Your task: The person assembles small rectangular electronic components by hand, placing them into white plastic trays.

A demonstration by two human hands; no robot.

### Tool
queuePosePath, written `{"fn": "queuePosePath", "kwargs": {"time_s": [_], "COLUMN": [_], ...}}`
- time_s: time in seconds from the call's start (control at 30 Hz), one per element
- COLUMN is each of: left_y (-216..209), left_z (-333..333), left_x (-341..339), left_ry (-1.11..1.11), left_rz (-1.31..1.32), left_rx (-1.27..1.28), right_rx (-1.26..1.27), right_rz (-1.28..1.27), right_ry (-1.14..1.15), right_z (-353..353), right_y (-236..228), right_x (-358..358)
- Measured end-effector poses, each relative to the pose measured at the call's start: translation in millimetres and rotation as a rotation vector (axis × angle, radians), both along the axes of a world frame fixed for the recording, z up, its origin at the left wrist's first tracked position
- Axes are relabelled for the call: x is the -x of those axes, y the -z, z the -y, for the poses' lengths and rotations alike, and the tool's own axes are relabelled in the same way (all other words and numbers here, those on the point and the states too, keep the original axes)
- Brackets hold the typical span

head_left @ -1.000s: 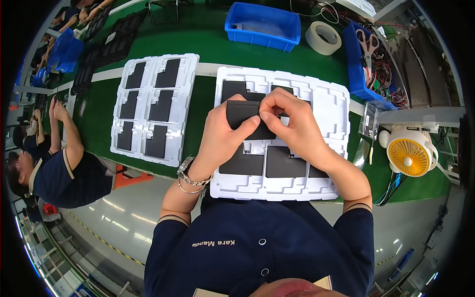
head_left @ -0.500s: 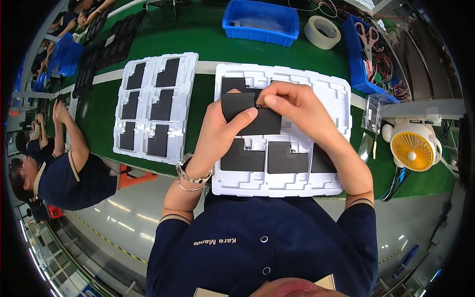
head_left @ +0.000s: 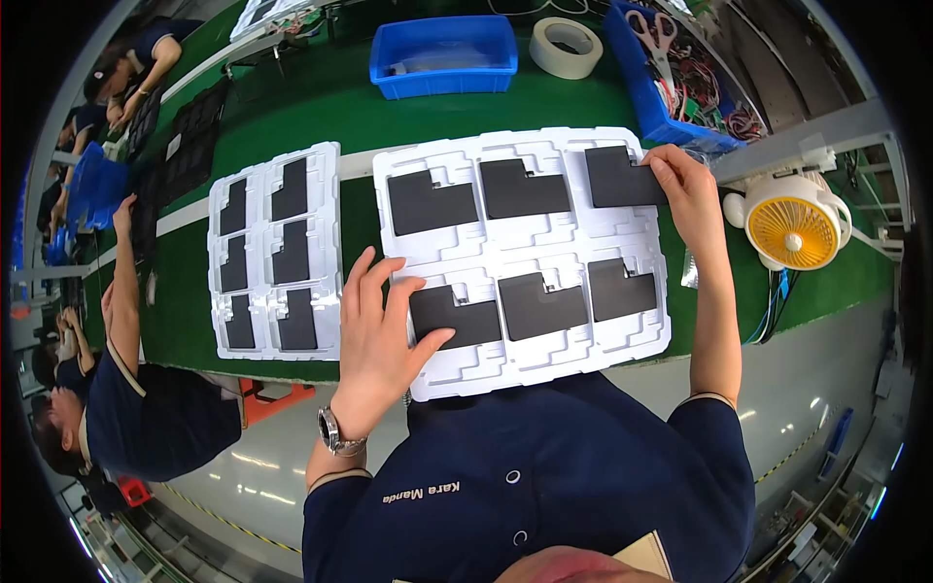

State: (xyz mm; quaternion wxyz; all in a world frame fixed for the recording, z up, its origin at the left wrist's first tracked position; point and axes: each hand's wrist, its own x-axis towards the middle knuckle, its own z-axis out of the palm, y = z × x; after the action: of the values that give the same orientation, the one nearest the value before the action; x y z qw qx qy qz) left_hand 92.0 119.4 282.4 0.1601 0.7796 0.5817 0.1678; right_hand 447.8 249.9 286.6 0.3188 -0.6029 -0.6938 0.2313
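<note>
My right hand (head_left: 686, 190) pinches the right edge of a flat black L-shaped piece (head_left: 616, 179) over the far right pocket of a white plastic tray (head_left: 525, 255). Whether the piece rests fully in that pocket I cannot tell. At the tray's left edge, my left hand (head_left: 377, 321) is open with fingers spread and nothing held. Its thumb and fingertips are beside the near left black piece (head_left: 455, 323). Similar pieces lie in the other pockets, among them the far left one (head_left: 428, 206) and the far middle one (head_left: 523, 190).
A second white tray (head_left: 255, 262) with several black pieces lies to the left. Beyond are a blue bin (head_left: 445, 58), a tape roll (head_left: 566, 49) and a blue box (head_left: 649, 97) with scissors (head_left: 657, 49) and wires. A yellow fan (head_left: 792, 233) stands right. A co-worker (head_left: 155, 408) sits left.
Both hands were on the black piece above the tray's left part. My right hand has carried it to the far right pocket; my left hand has let go and moved left. The view has shifted.
</note>
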Motion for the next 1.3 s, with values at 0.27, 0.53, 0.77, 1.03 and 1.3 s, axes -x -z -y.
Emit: {"fn": "queuePosePath", "kwargs": {"time_s": [0.27, 0.53, 0.77, 1.03, 1.3], "left_y": [-1.9, -6.5, -17.5, -5.6, -9.6], "left_z": [-2.3, 2.3, -22.6, -27.8, -29.8], "left_x": [3.1, -8.6, -20.2, -19.0, -15.9], "left_ry": [0.078, -0.110, -0.278, -0.248, -0.172], "left_rz": [0.067, 0.667, 1.290, 1.355, 1.106], "left_rx": [0.016, -0.006, 0.238, 0.425, 0.327], "right_rx": [-0.389, -0.451, 0.204, 0.075, 0.293], "right_rz": [0.480, 0.266, -0.197, -0.382, -0.462], "right_ry": [0.058, -0.202, -0.684, -0.512, -0.558], "right_z": [2.0, 13.5, 38.3, 52.4, 43.4], "right_y": [32.6, -26.6, -56.1, -27.2, -18.7], "right_x": [24.5, 67.5, 130.5, 144.2, 141.3]}}
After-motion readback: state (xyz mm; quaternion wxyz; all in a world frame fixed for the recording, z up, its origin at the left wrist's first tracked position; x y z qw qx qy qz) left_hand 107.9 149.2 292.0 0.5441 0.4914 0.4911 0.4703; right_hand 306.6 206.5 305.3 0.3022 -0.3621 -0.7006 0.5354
